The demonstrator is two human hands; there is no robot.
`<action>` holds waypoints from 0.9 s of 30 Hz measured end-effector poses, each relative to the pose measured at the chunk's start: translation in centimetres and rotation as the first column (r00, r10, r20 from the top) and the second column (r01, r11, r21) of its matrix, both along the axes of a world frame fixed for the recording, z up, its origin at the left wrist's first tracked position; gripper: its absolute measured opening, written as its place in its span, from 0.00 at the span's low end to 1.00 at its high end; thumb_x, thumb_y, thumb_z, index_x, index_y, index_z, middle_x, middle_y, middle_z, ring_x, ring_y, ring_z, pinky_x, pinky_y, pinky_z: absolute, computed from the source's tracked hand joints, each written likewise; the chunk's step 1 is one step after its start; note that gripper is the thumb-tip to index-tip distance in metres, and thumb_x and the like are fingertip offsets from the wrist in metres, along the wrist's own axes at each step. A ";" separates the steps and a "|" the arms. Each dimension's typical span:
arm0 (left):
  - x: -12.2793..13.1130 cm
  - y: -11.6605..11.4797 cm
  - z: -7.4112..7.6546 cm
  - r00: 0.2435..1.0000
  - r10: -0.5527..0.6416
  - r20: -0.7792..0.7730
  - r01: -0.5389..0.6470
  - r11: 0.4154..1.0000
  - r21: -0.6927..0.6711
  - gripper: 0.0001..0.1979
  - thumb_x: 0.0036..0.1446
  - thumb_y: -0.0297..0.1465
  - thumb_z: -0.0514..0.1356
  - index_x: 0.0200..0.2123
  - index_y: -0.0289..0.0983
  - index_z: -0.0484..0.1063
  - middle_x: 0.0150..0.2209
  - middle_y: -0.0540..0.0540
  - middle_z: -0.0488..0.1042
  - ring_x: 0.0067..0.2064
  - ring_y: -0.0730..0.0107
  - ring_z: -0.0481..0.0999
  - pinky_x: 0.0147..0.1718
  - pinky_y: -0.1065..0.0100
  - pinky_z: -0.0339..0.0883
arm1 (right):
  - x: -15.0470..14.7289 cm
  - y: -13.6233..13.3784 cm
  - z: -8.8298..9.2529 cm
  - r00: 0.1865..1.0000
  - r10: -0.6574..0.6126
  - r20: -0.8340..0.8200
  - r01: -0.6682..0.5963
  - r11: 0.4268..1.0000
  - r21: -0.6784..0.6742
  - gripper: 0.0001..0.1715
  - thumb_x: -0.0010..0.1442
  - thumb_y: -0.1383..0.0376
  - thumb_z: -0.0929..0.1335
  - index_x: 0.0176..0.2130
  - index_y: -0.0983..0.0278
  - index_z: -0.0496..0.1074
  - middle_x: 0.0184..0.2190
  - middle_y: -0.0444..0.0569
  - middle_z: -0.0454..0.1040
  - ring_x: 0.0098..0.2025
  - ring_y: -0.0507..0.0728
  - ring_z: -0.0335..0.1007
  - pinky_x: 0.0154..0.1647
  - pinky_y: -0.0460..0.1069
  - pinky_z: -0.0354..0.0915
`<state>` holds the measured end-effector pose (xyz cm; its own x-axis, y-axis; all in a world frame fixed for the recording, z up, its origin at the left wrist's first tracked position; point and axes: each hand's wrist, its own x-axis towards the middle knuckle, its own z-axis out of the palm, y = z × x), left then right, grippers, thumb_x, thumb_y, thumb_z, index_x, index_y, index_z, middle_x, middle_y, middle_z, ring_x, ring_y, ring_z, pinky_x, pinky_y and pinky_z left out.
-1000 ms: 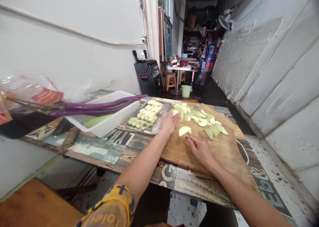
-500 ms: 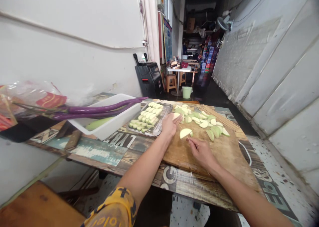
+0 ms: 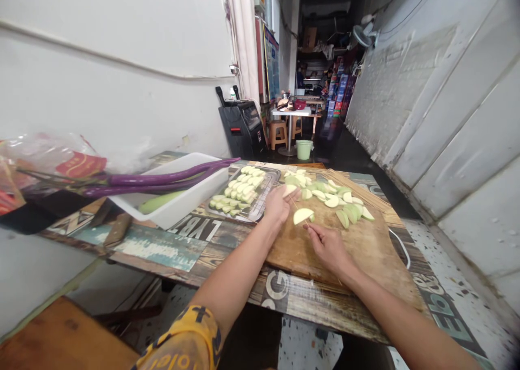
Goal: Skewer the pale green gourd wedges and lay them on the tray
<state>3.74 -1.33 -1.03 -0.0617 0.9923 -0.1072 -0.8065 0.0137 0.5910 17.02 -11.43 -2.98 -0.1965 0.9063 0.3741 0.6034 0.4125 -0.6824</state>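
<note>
My right hand pinches the lower end of a thin wooden skewer over the cutting board. A half-moon slice of pale green vegetable is threaded on that skewer. My left hand is closed on another vegetable slice, held near the skewer's upper end. Beyond my hands, a heap of loose vegetable slices lies on the board. Left of my left hand stands a tray with rows of skewered slices.
A white bin at the left holds a green vegetable, with long purple eggplants across it. A knife lies near the table's front edge. Bare skewers lie along the board's far side. A plastic bag sits far left.
Both hands hold almost the same pose, with the slice and skewer nearly still. The view has shifted very slightly.
</note>
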 end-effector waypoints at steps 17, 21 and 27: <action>0.4 -0.4 -0.3 0.998 -0.066 -0.018 0.067 0.996 0.051 0.02 0.53 0.22 0.54 0.31 0.33 0.63 0.32 0.39 0.74 0.39 0.59 0.76 0.43 0.52 0.67 | -0.5 -0.1 0.6 0.948 -0.021 -0.318 -0.082 0.947 -0.309 0.24 0.56 0.55 0.58 0.38 0.71 0.71 0.11 0.38 0.55 0.14 0.48 0.49 0.15 0.43 0.47; 0.4 -0.4 -0.3 0.997 -0.070 -0.012 0.070 0.997 0.036 0.01 0.52 0.22 0.54 0.31 0.32 0.63 0.31 0.40 0.74 0.39 0.59 0.76 0.43 0.54 0.67 | -0.4 0.0 0.5 0.967 -0.022 -0.253 -0.044 0.967 -0.251 0.23 0.58 0.57 0.58 0.38 0.70 0.72 0.13 0.40 0.61 0.15 0.49 0.54 0.17 0.43 0.51; 0.5 -0.5 -0.2 0.996 -0.085 0.016 0.085 0.996 0.008 0.02 0.52 0.22 0.54 0.31 0.31 0.64 0.31 0.40 0.74 0.39 0.60 0.76 0.43 0.56 0.68 | -0.2 -0.2 0.0 0.995 -0.056 0.083 0.050 0.996 0.068 0.18 0.59 0.65 0.57 0.36 0.64 0.74 0.27 0.50 0.75 0.26 0.54 0.69 0.29 0.46 0.61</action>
<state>4.26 -1.81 -1.24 0.0244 0.9947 -0.1004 -0.8121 0.0783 0.5782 16.85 -11.66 -2.95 -0.1823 0.8904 0.4171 0.6799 0.4206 -0.6007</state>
